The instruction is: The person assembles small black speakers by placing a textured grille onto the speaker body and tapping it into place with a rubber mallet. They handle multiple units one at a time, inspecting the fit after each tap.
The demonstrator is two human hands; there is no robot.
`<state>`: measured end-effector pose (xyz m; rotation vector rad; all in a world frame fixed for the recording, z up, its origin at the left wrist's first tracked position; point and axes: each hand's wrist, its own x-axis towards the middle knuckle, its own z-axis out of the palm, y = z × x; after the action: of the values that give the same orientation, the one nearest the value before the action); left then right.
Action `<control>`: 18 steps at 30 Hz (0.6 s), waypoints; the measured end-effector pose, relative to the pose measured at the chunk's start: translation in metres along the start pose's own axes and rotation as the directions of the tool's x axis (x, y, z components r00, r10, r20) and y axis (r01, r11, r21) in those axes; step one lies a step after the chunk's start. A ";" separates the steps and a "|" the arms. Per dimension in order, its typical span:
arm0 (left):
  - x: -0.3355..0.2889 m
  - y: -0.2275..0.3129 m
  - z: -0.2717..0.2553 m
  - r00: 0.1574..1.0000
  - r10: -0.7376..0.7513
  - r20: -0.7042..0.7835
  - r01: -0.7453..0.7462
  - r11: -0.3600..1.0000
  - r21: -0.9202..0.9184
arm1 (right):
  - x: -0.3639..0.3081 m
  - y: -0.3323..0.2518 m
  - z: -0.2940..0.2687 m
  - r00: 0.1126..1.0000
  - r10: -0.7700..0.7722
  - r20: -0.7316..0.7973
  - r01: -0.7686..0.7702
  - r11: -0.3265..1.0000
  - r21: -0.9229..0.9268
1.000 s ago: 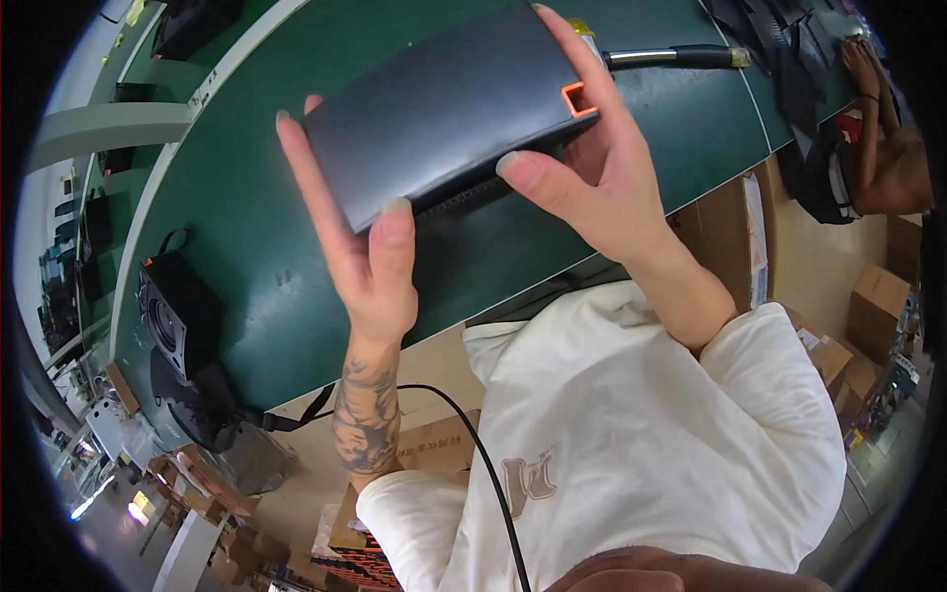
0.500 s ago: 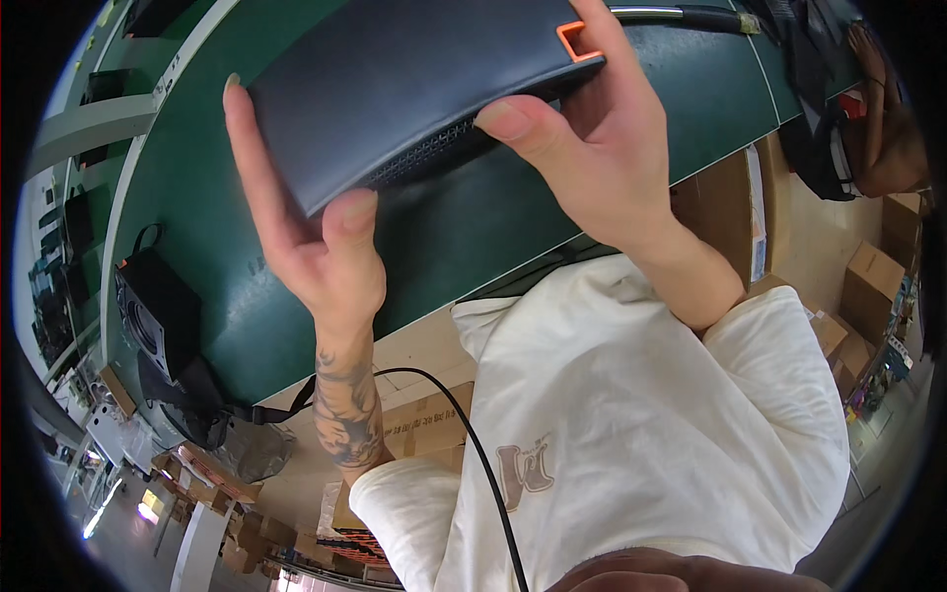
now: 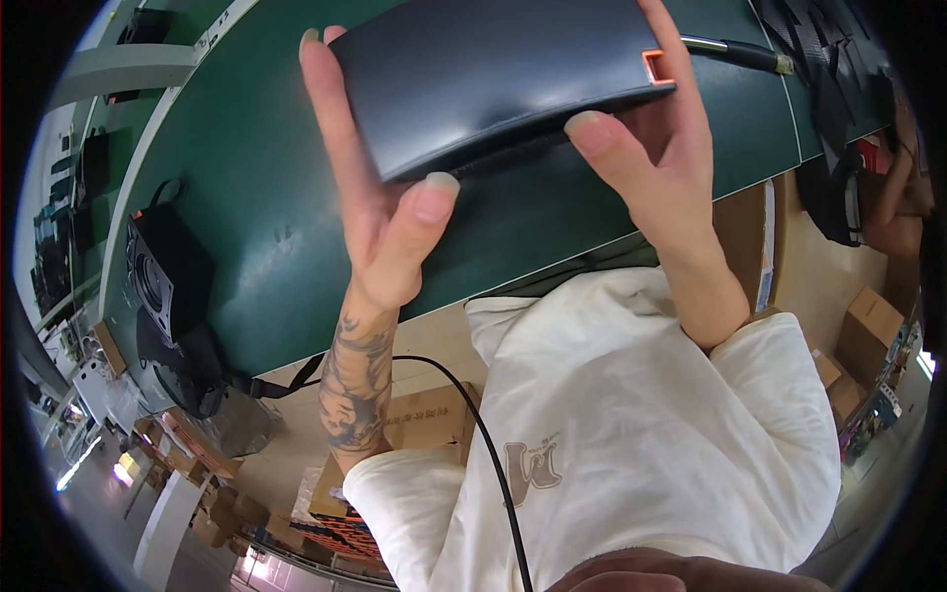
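Note:
Between my two hands a black speaker (image 3: pixel 503 84) is held up above the green table (image 3: pixel 538 222). Its smooth dark side faces me, and an orange U-shaped piece (image 3: pixel 658 67) sits at its right end. My left hand (image 3: pixel 385 232) is closed round the left end, thumb at the lower edge and fingers up the side. At the right end, my right hand (image 3: pixel 661 178) grips it the same way, its thumb under the lower edge. The speaker's upper part runs out of the picture, and its underside is in shadow.
Another black speaker (image 3: pixel 168 271) with a strap stands at the table's left. A metal rod with a black grip (image 3: pixel 735 49) lies behind my right hand, near black material (image 3: pixel 809 69). A person's arm (image 3: pixel 885 202) shows at far right. A black cable (image 3: pixel 483 434) hangs before me.
Both hands have carried the speaker to the right in the picture. It has tilted, so the perforated grille along its lower edge is now mostly out of sight. The grip is unchanged.

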<state>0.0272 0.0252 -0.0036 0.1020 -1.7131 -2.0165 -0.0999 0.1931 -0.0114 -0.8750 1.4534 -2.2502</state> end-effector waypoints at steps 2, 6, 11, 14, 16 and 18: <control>0.001 -0.001 0.000 1.000 0.013 0.013 -0.012 1.000 -0.013 | -0.001 -0.003 0.001 1.000 0.004 -0.011 -0.004 1.000 0.008; 0.002 0.004 0.006 0.997 0.010 -0.079 -0.025 0.982 -0.185 | -0.002 -0.016 0.015 0.998 0.025 -0.052 -0.032 0.991 -0.127; 0.003 0.007 0.017 0.988 0.004 -0.156 -0.006 1.000 -0.014 | -0.001 -0.019 0.010 0.999 -0.022 0.037 0.027 0.992 -0.123; 0.005 -0.003 -0.013 0.997 0.072 0.015 -0.073 0.997 0.008 | -0.003 -0.010 0.008 0.999 -0.033 -0.006 0.032 0.992 -0.120; 0.007 -0.002 -0.015 1.000 0.005 0.003 -0.005 0.998 -0.059 | -0.004 -0.002 0.008 0.997 -0.016 -0.074 0.008 0.994 -0.111; 0.009 0.009 0.005 0.997 -0.033 -0.064 0.027 0.996 -0.087 | -0.002 -0.002 0.009 0.996 -0.010 -0.083 0.002 0.995 -0.099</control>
<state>0.0201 0.0251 0.0087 0.1633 -1.5912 -2.0825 -0.0929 0.1886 -0.0074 -0.8240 1.6134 -2.2611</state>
